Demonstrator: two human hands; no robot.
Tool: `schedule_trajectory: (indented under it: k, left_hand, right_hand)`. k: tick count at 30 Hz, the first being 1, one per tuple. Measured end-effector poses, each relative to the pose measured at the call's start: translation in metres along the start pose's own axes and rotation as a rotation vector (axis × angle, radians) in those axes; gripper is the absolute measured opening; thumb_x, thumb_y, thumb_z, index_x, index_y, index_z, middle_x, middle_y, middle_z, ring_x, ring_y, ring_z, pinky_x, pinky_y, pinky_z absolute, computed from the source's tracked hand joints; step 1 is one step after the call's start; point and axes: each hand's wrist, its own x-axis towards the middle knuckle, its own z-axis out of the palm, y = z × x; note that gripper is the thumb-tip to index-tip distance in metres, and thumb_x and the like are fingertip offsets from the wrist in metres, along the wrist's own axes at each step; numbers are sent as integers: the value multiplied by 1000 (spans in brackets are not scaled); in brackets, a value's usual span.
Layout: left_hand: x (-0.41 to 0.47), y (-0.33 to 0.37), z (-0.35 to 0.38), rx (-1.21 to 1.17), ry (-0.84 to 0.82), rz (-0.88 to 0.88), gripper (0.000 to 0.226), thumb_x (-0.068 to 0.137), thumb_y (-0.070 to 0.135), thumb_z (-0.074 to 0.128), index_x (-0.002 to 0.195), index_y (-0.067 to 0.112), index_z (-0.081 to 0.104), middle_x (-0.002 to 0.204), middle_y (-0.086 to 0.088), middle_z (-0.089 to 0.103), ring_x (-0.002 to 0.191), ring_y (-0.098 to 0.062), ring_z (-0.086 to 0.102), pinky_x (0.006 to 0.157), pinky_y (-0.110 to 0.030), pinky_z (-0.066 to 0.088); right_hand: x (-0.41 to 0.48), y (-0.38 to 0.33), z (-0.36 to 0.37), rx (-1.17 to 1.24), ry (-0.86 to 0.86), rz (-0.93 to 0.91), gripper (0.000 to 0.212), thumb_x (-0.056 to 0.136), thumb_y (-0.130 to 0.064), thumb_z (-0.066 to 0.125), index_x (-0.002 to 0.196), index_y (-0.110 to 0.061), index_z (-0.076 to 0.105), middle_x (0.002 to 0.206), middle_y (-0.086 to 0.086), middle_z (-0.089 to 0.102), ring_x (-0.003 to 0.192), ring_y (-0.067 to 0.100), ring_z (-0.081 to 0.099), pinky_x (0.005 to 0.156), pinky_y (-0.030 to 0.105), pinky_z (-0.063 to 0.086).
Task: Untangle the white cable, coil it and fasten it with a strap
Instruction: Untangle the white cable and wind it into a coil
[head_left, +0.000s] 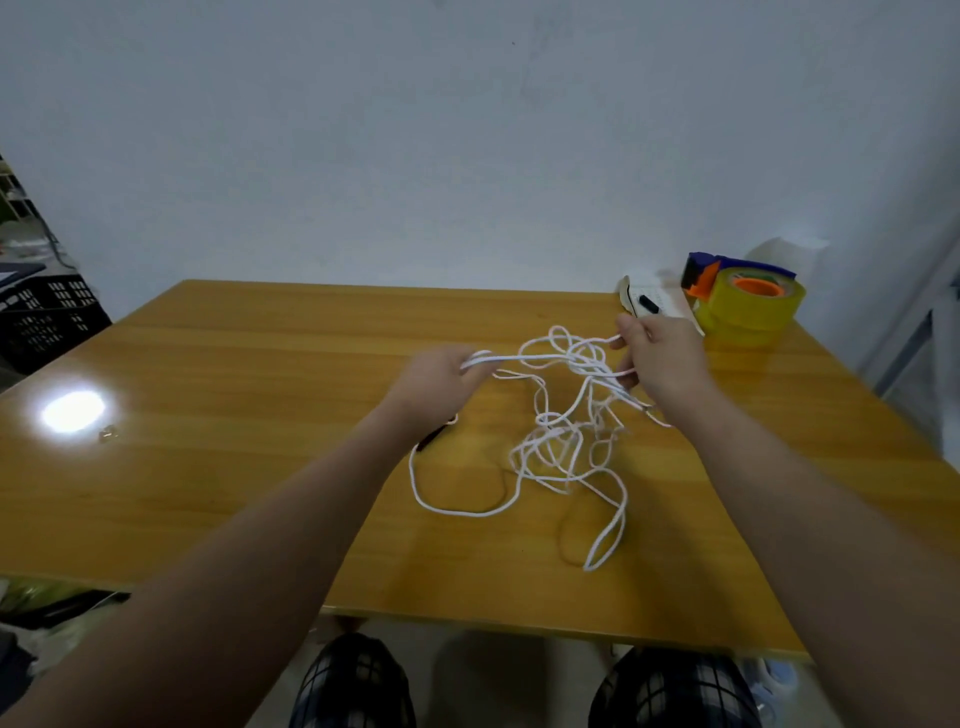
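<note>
A tangled white cable (563, 441) hangs between my hands over the wooden table (260, 415), with loose loops trailing onto the tabletop toward the front edge. My left hand (441, 382) grips a strand at the cable's left side and holds it raised. My right hand (662, 358) pinches strands at the right side of the knot. A thin black strap (434, 436) lies on the table just under my left wrist, partly hidden by it.
A yellow tape roll in a blue and orange dispenser (743, 296) stands at the table's back right corner, beside a white card with a black item (649, 304). A small metal piece (108, 432) lies near the left. A black crate (47, 317) stands beyond the table's left edge.
</note>
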Motion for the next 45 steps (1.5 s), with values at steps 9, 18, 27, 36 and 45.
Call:
schedule_trajectory:
  k: [9, 18, 27, 36, 45]
  left_hand:
    - [2, 1, -1, -816, 68, -417, 36, 96, 24, 52, 63, 20, 37, 51, 5, 25, 39, -8, 19, 39, -17, 14]
    - [5, 35, -9, -1380, -420, -344, 45, 93, 26, 29, 50, 21, 35, 37, 10, 22, 27, -1, 13, 33, -11, 5]
    - [6, 27, -4, -1216, -187, -365, 45, 96, 34, 50, 57, 18, 34, 43, 5, 31, 35, -8, 32, 35, -18, 32]
    - [5, 31, -5, -1181, -362, -425, 45, 99, 30, 31, 71, 5, 56, 48, -3, 50, 37, -12, 44, 44, -22, 45]
    - [5, 28, 0, -1145, -64, -387, 42, 91, 36, 59, 59, 23, 35, 43, 11, 19, 35, -5, 15, 34, -18, 13]
  right_hand:
    - [3, -1, 1, -95, 160, 65, 43, 90, -45, 55, 72, -7, 63, 59, 2, 56, 59, 21, 56, 54, 29, 39]
    - [-31, -47, 18, 142, -615, -341, 59, 89, -30, 60, 142, -24, 33, 126, -12, 55, 118, -2, 50, 97, 13, 39]
    - [-25, -30, 23, 171, -588, -207, 41, 97, -38, 39, 75, -7, 55, 72, 10, 68, 72, 27, 62, 74, 42, 49]
    - [-25, -37, 31, -597, -317, -498, 38, 98, -46, 30, 66, -26, 38, 59, -10, 40, 65, 18, 44, 55, 33, 32]
    - [-22, -25, 19, -37, -521, -379, 22, 91, -31, 56, 95, -11, 65, 77, 5, 64, 64, 6, 57, 62, 23, 47]
